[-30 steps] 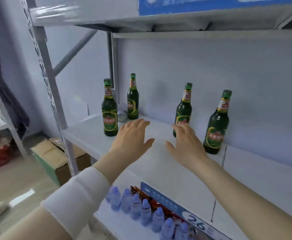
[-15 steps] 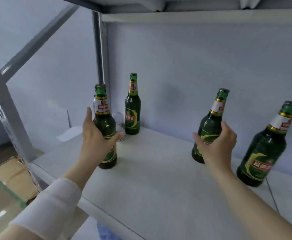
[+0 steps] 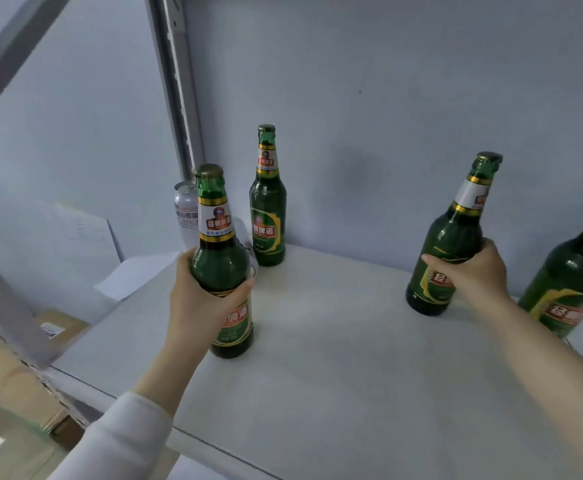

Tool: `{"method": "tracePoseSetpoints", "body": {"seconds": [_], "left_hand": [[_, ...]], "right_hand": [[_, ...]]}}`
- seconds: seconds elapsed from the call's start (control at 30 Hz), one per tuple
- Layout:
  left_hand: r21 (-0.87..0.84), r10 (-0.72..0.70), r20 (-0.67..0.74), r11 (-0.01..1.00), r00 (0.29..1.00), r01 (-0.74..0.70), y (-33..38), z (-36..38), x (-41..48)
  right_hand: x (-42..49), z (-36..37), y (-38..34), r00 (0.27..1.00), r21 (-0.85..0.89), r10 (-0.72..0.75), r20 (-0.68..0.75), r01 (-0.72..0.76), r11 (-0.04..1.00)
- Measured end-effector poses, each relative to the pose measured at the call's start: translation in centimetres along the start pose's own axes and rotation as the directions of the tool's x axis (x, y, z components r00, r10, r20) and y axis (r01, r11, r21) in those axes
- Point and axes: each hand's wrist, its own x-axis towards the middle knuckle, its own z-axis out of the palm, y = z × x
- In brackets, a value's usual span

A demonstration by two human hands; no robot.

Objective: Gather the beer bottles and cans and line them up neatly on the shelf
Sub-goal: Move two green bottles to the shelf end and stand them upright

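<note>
Several green beer bottles stand on the white shelf [image 3: 335,358]. My left hand [image 3: 200,299] is wrapped around the body of the front-left bottle [image 3: 219,237]. My right hand [image 3: 473,271] grips the middle of a second bottle [image 3: 456,237], which leans slightly. A third bottle [image 3: 267,209] stands free at the back near the wall. A fourth bottle [image 3: 570,282] is cut off by the right edge. A silver can [image 3: 185,211] stands behind the left bottle, partly hidden by it.
A grey upright post [image 3: 179,91] rises at the shelf's back left corner, and a diagonal brace [image 3: 9,53] crosses the upper left. Cardboard boxes [image 3: 9,382] sit on the floor below left. The wall closes the shelf at the back.
My view has moved closer to the shelf. Both hands went from open above the shelf to closed around a bottle each; the can behind the left bottle has come into view.
</note>
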Motion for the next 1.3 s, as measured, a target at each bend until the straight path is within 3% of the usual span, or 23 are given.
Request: {"method": "tracePoseSetpoints", "body": {"seconds": [0.27,0.5,0.67,0.87,1.13,1.3], "left_hand": [[-0.104,0.138,0.149,0.987,0.979,-0.123,3.8,-0.6,-0.5],[-0.270,0.291,0.393,0.943,0.872,-0.193,8.1,3.0,-4.3],[-0.341,0.369,0.549,0.918,0.750,-0.202,11.8,6.9,-9.9],[-0.451,0.482,0.637,0.866,0.602,-0.215,17.8,13.4,-20.9],[-0.541,0.517,0.697,0.834,0.497,-0.108,25.1,21.9,-37.9],[-0.563,0.554,0.709,0.817,0.436,-0.123,28.6,27.8,-45.4]], "right_hand": [[-5.5,-0.7,-2.0,0.999,0.164,0.016,0.029,-0.020,0.986],[-12.7,-5.7,-2.8,0.999,0.304,0.039,0.020,-0.043,0.952],[-17.9,-13.2,0.0,0.994,0.356,0.086,-0.066,-0.057,0.933],[-23.0,-25.0,6.0,0.963,0.344,0.123,-0.241,-0.034,0.939],[-29.0,-41.7,15.6,0.927,0.313,0.203,-0.315,-0.100,0.944],[-30.2,-49.6,19.9,0.885,0.294,0.234,-0.402,-0.117,0.949]]}}
